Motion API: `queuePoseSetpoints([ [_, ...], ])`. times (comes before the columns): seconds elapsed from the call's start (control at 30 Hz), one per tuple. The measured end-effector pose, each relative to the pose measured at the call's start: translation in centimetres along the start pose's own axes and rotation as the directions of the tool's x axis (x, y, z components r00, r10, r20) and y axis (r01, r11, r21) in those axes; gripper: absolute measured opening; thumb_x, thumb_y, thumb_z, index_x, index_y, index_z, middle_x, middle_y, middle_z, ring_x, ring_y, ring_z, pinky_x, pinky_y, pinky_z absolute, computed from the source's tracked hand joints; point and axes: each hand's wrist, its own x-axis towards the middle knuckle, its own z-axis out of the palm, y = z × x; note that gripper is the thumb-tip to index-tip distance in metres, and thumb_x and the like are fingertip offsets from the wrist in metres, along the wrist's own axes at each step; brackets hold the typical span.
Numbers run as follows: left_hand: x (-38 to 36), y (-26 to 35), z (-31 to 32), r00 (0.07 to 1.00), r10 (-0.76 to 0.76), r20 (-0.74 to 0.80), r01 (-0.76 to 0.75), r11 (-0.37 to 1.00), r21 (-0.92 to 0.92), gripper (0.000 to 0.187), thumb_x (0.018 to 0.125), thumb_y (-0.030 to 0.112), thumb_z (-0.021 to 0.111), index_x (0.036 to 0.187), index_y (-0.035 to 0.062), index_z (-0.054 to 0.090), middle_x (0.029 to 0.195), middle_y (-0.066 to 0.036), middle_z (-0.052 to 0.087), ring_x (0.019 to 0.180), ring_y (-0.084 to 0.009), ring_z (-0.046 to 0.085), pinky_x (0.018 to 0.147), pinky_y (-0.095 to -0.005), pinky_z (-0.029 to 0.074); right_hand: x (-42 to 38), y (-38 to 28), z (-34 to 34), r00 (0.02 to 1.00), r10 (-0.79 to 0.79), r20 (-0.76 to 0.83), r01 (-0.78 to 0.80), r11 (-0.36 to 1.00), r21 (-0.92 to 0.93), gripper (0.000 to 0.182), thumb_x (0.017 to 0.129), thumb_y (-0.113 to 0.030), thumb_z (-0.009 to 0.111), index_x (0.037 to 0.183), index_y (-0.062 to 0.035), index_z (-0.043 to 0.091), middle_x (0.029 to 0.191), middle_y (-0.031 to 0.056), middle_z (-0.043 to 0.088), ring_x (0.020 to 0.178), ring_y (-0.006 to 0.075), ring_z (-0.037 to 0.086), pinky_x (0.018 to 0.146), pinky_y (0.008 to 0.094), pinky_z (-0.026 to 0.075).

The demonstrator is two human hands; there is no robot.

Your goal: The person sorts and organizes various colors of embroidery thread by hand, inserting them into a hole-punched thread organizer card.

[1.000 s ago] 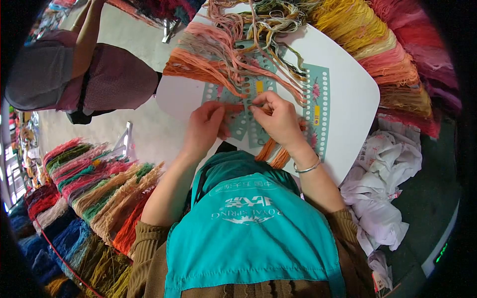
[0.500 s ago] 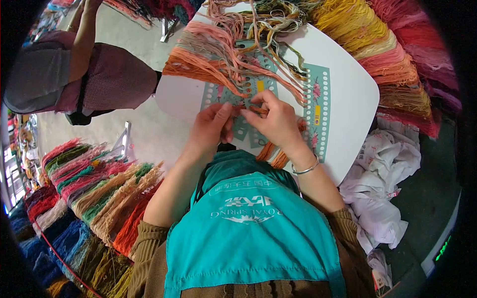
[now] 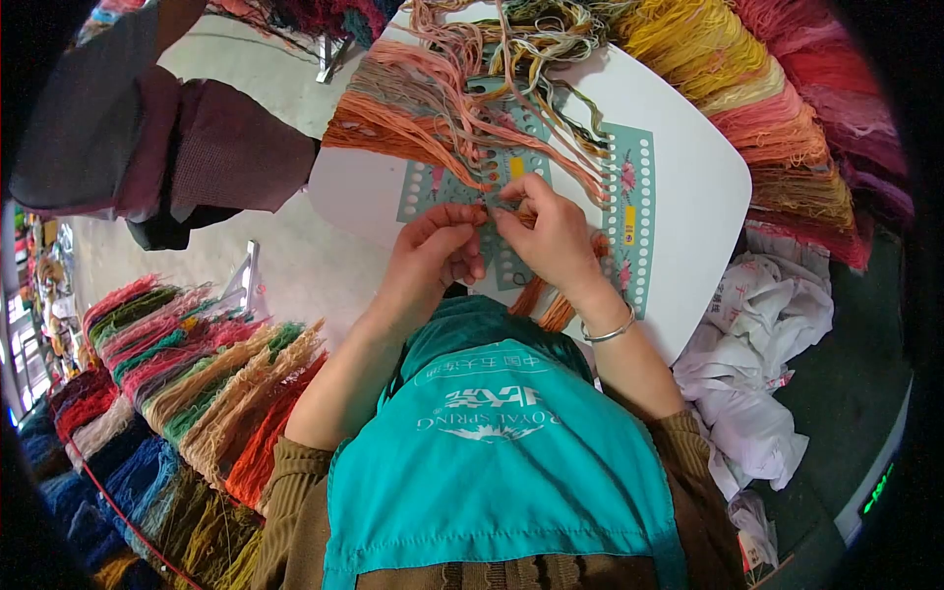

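My left hand (image 3: pixel 433 251) pinches the end of a brown-orange embroidery thread at the edge of a teal thread card (image 3: pixel 421 189) with round holes. Close beside it, my right hand (image 3: pixel 551 236) has thumb and forefinger pressed together on the same strand; the exact grip is partly hidden. A brown-orange thread bundle (image 3: pixel 531 295) hangs below my right hand over the table's near edge. Pink, grey and orange threads (image 3: pixel 403 123) are looped through the card holes and spread leftward. Another teal card (image 3: pixel 629 187) with printed flowers lies to the right, with threads through its upper holes.
The cards lie on a white table (image 3: pixel 693 187). Yellow, pink and red yarn hanks (image 3: pixel 777 108) hang at the upper right, above white plastic bags (image 3: pixel 757 344). More coloured yarn (image 3: pixel 206 383) is at the lower left. Another person's dark-clothed leg (image 3: pixel 226 147) is at the upper left.
My left hand has turned slightly, its fingers now curled more loosely below the pinch. The fingertips of both hands stay close together. The other person's arm and body have shifted at the upper left.
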Motion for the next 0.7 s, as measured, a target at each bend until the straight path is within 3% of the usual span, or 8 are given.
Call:
queuePoseSetpoints([
  [0.33, 0.57, -0.74, -0.76, 0.997, 0.071, -0.039, -0.063, 0.983, 0.173, 0.021, 0.094, 0.011, 0.064, 0.112, 0.0016, 0.062, 0.08, -0.005, 0.063, 0.065, -0.015, 0.06, 0.057, -0.0282, 0.048, -0.08, -0.34, -0.08, 1.0, -0.01, 0.016, 0.011, 1.0, -0.018, 0.029, 0.081, -0.025, 0.072, 0.102, -0.0084, 0.06, 0.084, 0.0164, 0.069, 0.075, 0.0378, 0.067, 0.066, 0.0456, 0.052],
  [0.4, 0.79, -0.96, -0.9, 0.991, 0.128, -0.035, -0.116, 0.966, 0.231, 0.02, 0.094, 0.012, 0.064, 0.111, 0.0019, 0.062, 0.08, -0.005, 0.064, 0.064, -0.0144, 0.06, 0.056, -0.0279, 0.048, -0.08, -0.38, -0.14, 0.999, -0.031, 0.023, 0.032, 0.999, -0.043, 0.028, 0.082, -0.014, 0.073, 0.103, -0.0026, 0.059, 0.081, 0.0149, 0.07, 0.074, 0.0259, 0.072, 0.064, 0.0335, 0.053],
  [0.5, 0.95, -0.9, -0.52, 0.984, 0.146, -0.106, -0.106, 0.943, 0.316, 0.016, 0.095, 0.014, 0.063, 0.107, 0.0025, 0.062, 0.079, -0.004, 0.063, 0.062, -0.0136, 0.059, 0.054, -0.0274, 0.046, -0.09, -0.25, -0.03, 0.999, -0.042, 0.016, 0.043, 0.998, -0.036, 0.028, 0.082, -0.014, 0.073, 0.103, -0.0031, 0.059, 0.08, 0.0145, 0.07, 0.074, 0.0259, 0.072, 0.064, 0.0333, 0.053],
  [0.53, 0.91, -0.82, -0.45, 0.984, 0.146, -0.106, -0.106, 0.943, 0.317, 0.016, 0.095, 0.014, 0.063, 0.107, 0.0025, 0.062, 0.079, -0.004, 0.063, 0.062, -0.0136, 0.059, 0.054, -0.0274, 0.046, -0.1, -0.22, -0.02, 0.999, -0.043, 0.016, 0.043, 0.998, -0.036, 0.028, 0.082, -0.014, 0.073, 0.103, -0.0031, 0.059, 0.08, 0.0145, 0.07, 0.074, 0.0259, 0.072, 0.064, 0.0333, 0.053],
  [0.6, 0.82, -0.68, -0.32, 0.979, 0.165, -0.118, -0.117, 0.933, 0.341, 0.014, 0.097, 0.019, 0.061, 0.1, 0.0048, 0.06, 0.073, 0.0, 0.057, 0.058, -0.0116, 0.053, 0.051, -0.0265, 0.041, -0.13, -0.15, -0.03, 0.999, -0.004, 0.036, 0.004, 1.0, 0.0, 0.031, 0.08, -0.026, 0.074, 0.101, -0.0088, 0.059, 0.08, 0.0147, 0.069, 0.075, 0.0348, 0.069, 0.065, 0.0442, 0.053],
  [0.7, 0.98, -0.72, -0.68, 0.983, 0.129, -0.13, -0.094, 0.964, 0.247, 0.015, 0.099, 0.022, 0.058, 0.096, 0.0077, 0.057, 0.068, 0.002, 0.048, 0.055, -0.01, 0.045, 0.048, -0.0259, 0.036, -0.08, -0.07, 0.05, 0.999, 0.003, 0.041, -0.002, 1.0, -0.028, 0.033, 0.08, -0.029, 0.076, 0.1, -0.0089, 0.059, 0.078, 0.0141, 0.069, 0.074, 0.0338, 0.069, 0.064, 0.0437, 0.053],
])
